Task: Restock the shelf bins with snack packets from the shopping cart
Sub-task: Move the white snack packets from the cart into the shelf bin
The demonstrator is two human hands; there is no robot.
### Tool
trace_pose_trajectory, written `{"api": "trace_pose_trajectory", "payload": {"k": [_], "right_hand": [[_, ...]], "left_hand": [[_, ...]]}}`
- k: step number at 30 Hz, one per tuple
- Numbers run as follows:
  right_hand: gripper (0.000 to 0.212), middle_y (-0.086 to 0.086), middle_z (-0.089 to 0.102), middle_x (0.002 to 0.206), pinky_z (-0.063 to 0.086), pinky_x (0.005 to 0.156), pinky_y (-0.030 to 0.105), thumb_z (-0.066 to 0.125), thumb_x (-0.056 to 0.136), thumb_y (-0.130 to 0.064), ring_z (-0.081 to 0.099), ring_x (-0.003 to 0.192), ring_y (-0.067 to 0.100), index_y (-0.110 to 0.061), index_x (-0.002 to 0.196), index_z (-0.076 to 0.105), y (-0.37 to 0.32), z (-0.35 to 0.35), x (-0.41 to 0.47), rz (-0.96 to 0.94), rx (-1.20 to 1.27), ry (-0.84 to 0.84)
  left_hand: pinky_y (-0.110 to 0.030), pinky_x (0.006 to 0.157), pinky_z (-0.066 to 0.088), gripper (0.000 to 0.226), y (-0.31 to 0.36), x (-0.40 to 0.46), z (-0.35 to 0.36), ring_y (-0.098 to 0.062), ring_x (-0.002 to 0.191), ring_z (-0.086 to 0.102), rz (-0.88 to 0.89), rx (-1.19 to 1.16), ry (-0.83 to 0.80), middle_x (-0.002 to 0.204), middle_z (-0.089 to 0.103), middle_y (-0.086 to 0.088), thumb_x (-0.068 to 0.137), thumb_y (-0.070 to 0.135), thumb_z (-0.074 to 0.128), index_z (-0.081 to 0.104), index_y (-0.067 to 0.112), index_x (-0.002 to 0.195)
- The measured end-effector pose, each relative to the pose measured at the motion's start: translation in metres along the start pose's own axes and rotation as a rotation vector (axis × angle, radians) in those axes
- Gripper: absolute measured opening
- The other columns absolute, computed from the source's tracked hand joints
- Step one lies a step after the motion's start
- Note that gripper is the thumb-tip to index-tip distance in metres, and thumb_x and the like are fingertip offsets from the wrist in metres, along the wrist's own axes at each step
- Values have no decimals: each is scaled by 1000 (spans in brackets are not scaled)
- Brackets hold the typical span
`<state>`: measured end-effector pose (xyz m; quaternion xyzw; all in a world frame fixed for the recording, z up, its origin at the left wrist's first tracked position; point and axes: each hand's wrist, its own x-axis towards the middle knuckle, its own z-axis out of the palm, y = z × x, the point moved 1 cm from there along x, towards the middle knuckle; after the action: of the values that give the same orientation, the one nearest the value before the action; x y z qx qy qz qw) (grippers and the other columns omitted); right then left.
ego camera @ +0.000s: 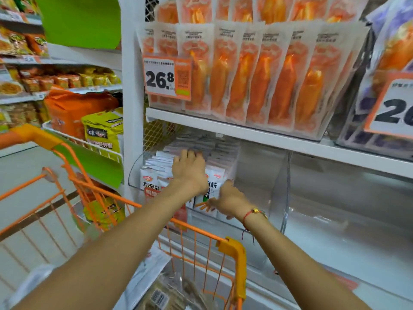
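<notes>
Snack packets (156, 175) fill the clear bin's (276, 193) left side; left hand (190, 171) presses them flat-fingered, right hand (228, 200) grip unclear.

Both arms are reaching forward, nearly straight. The left hand (190, 173) is lying palm-down with fingers extended. The right hand (230, 201) is angling inward, lower.

- Snack packets (178, 162) are stood in a shelf bin (136, 173), below an upper shelf (245, 130).
- The shopping cart (232, 249) is placed before that bin.
</notes>
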<state>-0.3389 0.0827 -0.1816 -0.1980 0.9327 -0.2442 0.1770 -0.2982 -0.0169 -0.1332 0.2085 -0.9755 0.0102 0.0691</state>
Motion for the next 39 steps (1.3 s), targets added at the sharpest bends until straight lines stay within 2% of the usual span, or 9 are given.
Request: {"api": "trace_pose_trajectory", "payload": {"k": [6, 10, 13, 16, 20, 22, 27, 33, 39], "right_hand": [[72, 16, 56, 127, 43, 81, 34, 58, 93, -27, 55, 115, 33, 2, 140, 11, -3, 13, -3, 60, -14, 34], [86, 11, 60, 104, 45, 72, 33, 61, 87, -23, 60, 101, 27, 6, 141, 0, -7, 18, 4, 104, 63, -9], [93, 10, 62, 102, 49, 80, 34, 61, 87, -30, 61, 101, 24, 10, 142, -3, -10, 20, 9, 136, 80, 0], [91, 2, 53, 74, 45, 70, 30, 58, 91, -32, 55, 77, 16, 11, 142, -3, -15, 19, 13, 156, 122, -24], [73, 21, 58, 123, 51, 89, 37, 59, 92, -24, 58, 114, 33, 12, 142, 20, -14, 10, 10, 157, 182, -168], [61, 23, 55, 129, 50, 87, 39, 61, 91, -19, 59, 113, 35, 9, 138, 36, -11, 5, 3, 131, 183, -177], [73, 19, 51, 130, 54, 82, 33, 55, 96, -20, 64, 98, 28, 3, 145, 6, -4, -3, -13, 75, 152, -112], [67, 17, 59, 119, 53, 86, 45, 53, 92, -22, 63, 100, 33, -6, 146, 17, 5, -24, -42, -74, 51, 81], [29, 1, 62, 111, 51, 78, 35, 52, 94, -18, 63, 89, 22, -21, 123, 54, 4, -34, -93, -363, 146, 283]], "left_hand": [[-38, 109, 22, 96, -1, -3, 7, -26, 138, 22, 184, 189, -16, 152, 24, -4, 81, 26, 68, 3, 21, 152], [-35, 110, 21, 98, 2, 1, 7, -25, 138, 24, 188, 306, 7, 151, 27, -4, 82, 28, 67, -1, 18, 152], [-35, 112, 19, 96, 5, 2, 9, -25, 139, 23, 185, 341, -3, 151, 27, -5, 83, 28, 66, 0, 16, 152], [-36, 114, 18, 90, 8, 3, 7, -25, 140, 21, 169, 349, -23, 152, 25, -6, 86, 27, 62, 2, 15, 152], [-36, 115, 17, 85, 14, 4, 1, -25, 142, 18, 148, 358, -76, 153, 24, -7, 88, 28, 60, 5, 13, 151], [-38, 116, 16, 88, 16, 3, 0, -25, 143, 16, 138, 360, -92, 154, 21, -7, 88, 28, 60, 2, 12, 152], [-37, 116, 15, 96, 9, -11, 1, -25, 142, 17, 129, 320, -9, 154, 21, -8, 85, 31, 63, -3, 10, 152], [-40, 114, 18, 74, -9, -49, -18, -23, 141, 21, 133, 75, 156, 151, 30, -4, 86, 24, 63, 22, 16, 147], [-35, 104, 32, 48, -40, -119, -43, -20, 132, 34, 34, -165, 280, 142, 45, 3, 92, 20, 56, 44, 27, 137]]}}
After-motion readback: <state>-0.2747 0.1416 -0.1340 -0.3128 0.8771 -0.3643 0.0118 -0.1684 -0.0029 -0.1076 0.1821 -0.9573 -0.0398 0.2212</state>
